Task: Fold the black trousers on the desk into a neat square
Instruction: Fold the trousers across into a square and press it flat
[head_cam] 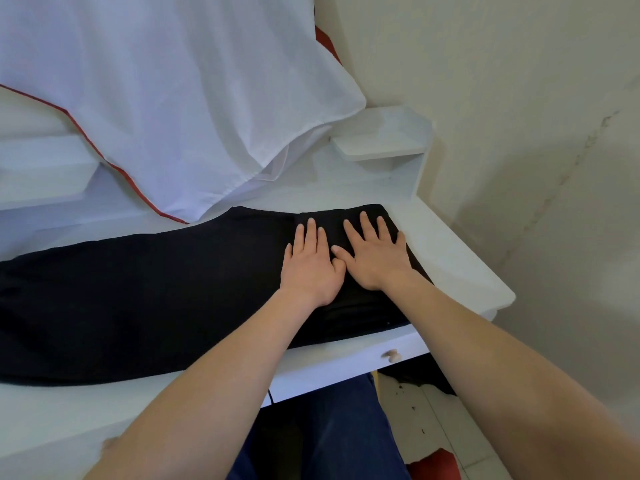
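The black trousers [156, 299] are laid lengthwise across the white desk [460, 271], stretching from the left border of the view to a squared end near the desk's right edge. Both hands are pressed flat on that right-hand end, side by side with thumbs touching: the left hand [310, 268] with straight fingers held together, the right hand [375, 258] with straight fingers spread, its little finger near the cloth's right edge. Nothing is gripped by either hand. A narrow strip of bare desk is left between the cloth's right edge and the desk's corner, and another along the front edge above the drawer knob [392, 355]. Behind the trousers, a white cloth with red trim [166, 98] hangs down, its lower edge meeting the trousers' far edge. A small white shelf [381, 143] stands at the back right, beside the wall [519, 98].
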Available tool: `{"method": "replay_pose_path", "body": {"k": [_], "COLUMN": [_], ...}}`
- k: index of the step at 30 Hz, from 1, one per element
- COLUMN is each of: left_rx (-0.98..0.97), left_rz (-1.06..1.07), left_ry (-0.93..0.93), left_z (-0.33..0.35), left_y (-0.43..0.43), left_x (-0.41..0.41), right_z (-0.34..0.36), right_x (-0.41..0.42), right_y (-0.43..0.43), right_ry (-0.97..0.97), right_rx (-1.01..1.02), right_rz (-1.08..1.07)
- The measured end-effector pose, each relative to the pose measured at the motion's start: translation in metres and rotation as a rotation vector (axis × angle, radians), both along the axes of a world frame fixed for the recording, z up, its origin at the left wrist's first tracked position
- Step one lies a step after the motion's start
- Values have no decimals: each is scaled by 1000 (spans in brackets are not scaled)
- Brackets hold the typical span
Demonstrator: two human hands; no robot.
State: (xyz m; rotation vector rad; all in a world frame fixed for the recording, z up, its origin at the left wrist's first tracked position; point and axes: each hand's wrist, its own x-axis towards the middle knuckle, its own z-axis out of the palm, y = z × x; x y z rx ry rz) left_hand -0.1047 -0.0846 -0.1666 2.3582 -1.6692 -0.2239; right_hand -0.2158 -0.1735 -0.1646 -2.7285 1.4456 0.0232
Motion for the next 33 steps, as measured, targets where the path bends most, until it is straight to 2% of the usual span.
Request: {"method": "replay_pose_path", "body": {"k": [5, 11, 13, 15, 17, 19, 22, 27, 31, 33], "left_rx": [20, 20, 63, 122, 157, 140, 75, 72, 145, 177], "left_rz": [-9, -51, -40, -13, 0, 2, 12, -9, -38, -15], "left_ry": [19, 35, 42, 67, 83, 85, 36, 27, 47, 91], "left_z": [2, 12, 14, 16, 17, 14, 7, 11, 22, 30], "left_y": [1, 12, 16, 20, 24, 28, 34, 38, 45, 48], "left_x": [0, 2, 1, -3, -9, -13, -18, -17, -7, -8], "right_z": [-3, 10, 12, 15, 19, 19, 12, 20, 36, 44], "right_x": [-1, -10, -12, -14, -15, -20, -29, -33, -44, -49], "right_y": [6, 17, 18, 16, 12, 9, 12, 13, 4, -3], "right_ry": [-74, -473, -546, -458, -269, -128, -38, -132, -350, -429], "right_rx": [-67, -198, -229, -185, -77, 18, 60, 119, 238, 347], "right_rz": [-5, -41, -67, -71, -54, -41, -26, -42, -324, -396]}}
